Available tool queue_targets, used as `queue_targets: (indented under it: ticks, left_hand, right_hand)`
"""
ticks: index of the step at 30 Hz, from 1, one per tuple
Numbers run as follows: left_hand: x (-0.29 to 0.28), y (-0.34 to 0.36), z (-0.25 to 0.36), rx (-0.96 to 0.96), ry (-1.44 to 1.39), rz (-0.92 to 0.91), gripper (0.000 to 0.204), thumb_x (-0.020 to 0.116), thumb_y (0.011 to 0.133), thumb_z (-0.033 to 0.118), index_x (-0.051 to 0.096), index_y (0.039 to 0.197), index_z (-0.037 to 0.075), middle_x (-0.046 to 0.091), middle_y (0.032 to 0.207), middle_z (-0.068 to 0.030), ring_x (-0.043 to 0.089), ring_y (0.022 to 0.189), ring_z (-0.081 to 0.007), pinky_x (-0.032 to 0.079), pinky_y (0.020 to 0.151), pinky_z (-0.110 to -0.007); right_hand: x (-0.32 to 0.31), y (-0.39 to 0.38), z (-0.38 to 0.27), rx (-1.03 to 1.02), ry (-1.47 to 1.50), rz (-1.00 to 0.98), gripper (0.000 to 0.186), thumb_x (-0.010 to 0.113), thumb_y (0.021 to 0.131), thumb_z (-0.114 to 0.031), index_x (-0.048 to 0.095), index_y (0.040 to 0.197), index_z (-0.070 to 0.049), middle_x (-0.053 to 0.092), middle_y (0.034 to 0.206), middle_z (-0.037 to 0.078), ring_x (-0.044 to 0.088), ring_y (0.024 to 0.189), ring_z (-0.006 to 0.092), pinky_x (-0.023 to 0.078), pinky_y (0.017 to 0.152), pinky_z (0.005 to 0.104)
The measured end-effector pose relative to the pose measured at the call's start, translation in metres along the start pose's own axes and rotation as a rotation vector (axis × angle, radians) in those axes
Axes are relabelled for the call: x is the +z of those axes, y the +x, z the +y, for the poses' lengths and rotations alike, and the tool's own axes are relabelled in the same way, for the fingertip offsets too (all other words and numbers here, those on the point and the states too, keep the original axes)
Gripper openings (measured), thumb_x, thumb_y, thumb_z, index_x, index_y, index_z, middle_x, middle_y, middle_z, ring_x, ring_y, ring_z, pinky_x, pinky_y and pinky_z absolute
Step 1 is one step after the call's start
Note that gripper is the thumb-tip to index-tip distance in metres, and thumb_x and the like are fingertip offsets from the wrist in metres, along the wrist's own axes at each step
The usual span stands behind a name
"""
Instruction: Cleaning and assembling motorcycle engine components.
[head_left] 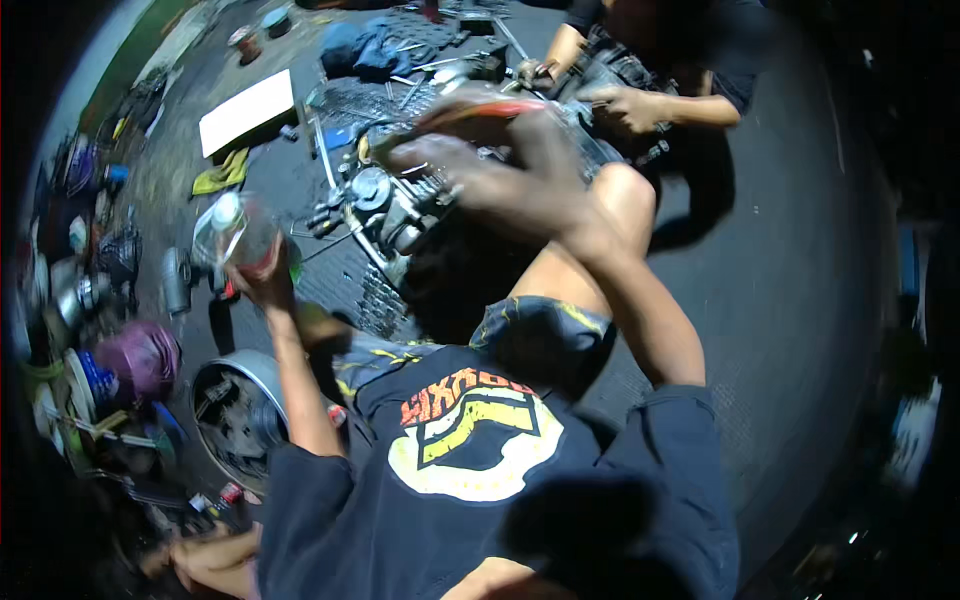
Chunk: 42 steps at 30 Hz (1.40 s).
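Observation:
My left hand (268, 280) is closed round the lower part of a clear plastic bottle (240, 240) with a whitish top, raised off the floor on my left. Motion smears my right hand (500, 180), which reaches across my raised knee above metal machine parts. A blurred orange-red curved shape (500, 108) shows along its far side; whether the hand holds it I cannot tell. Just left of that hand lie a round metal part (371, 188) and greasy metal pieces on the floor. A yellow cloth (220, 173) lies beyond the bottle.
Opposite me a co-worker's hands (630, 107) work at a dark mechanical part. A white panel (248, 112) and a dark blue cloth (365, 50) lie at the far left. Near my left arm stands a round metal tub (235, 365) with dark contents, beside a purple bundle (140, 360).

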<state>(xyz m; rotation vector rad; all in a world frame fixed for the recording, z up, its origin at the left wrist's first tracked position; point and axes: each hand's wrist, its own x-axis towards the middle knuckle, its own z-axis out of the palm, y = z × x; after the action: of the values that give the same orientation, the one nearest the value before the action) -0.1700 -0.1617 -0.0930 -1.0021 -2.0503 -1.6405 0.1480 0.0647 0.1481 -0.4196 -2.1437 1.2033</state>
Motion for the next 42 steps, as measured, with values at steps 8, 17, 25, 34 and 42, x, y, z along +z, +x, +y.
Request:
queue_targets:
  ticks: [8,17,25,34,42]
  left_hand:
    - [0.055,0.137,0.141,0.931,0.570,-0.495,0.073,0.075,0.074,0.005,0.063,0.140,0.034,0.066,0.124,-0.0030,0.063,0.113,-0.0245,0.045,0.099,-0.040]
    - [0.111,0.174,0.176,1.434,0.683,-0.564,0.080,0.066,0.082,0.011,0.047,0.148,0.052,0.058,0.139,-0.0048,0.056,0.126,-0.0256,0.043,0.111,-0.043]
    - [0.130,0.151,0.177,1.455,0.779,-0.619,0.081,0.061,0.086,0.018,0.036,0.153,0.055,0.056,0.140,-0.0049,0.055,0.129,-0.0236,0.041,0.115,-0.042]
    - [0.116,0.176,0.184,1.494,0.823,-0.532,0.071,0.057,0.086,0.017,0.048,0.150,0.048,0.062,0.125,-0.0062,0.060,0.116,-0.0264,0.047,0.103,-0.046]
    - [0.111,0.166,0.164,1.313,0.757,-0.596,0.076,0.064,0.085,0.016,0.046,0.149,0.054,0.058,0.138,-0.0001,0.056,0.126,-0.0212,0.041,0.111,-0.039]
  right_hand:
    - [-0.079,0.011,0.115,0.063,-0.364,-0.156,0.021,0.073,0.093,-0.003,0.063,0.111,0.001,0.076,0.105,0.009,0.072,0.102,0.0170,0.056,0.094,0.0306]
    - [-0.052,0.032,0.193,0.007,0.237,-0.321,0.024,0.059,0.099,0.002,0.048,0.119,-0.001,0.069,0.108,0.010,0.067,0.105,0.0188,0.053,0.099,0.0355]
    - [-0.031,0.018,0.192,0.006,0.200,-0.207,0.027,0.056,0.102,-0.002,0.043,0.125,0.001,0.070,0.102,0.010,0.065,0.097,0.0165,0.051,0.095,0.0327]
    - [-0.039,0.025,0.195,-0.103,-0.048,-0.237,0.032,0.059,0.095,0.006,0.046,0.123,-0.002,0.069,0.105,0.012,0.069,0.101,0.0232,0.052,0.094,0.0356]
    - [-0.032,0.020,0.206,-0.089,0.009,-0.161,0.032,0.063,0.091,0.008,0.046,0.117,-0.002,0.068,0.101,0.012,0.069,0.097,0.0222,0.054,0.090,0.0341]
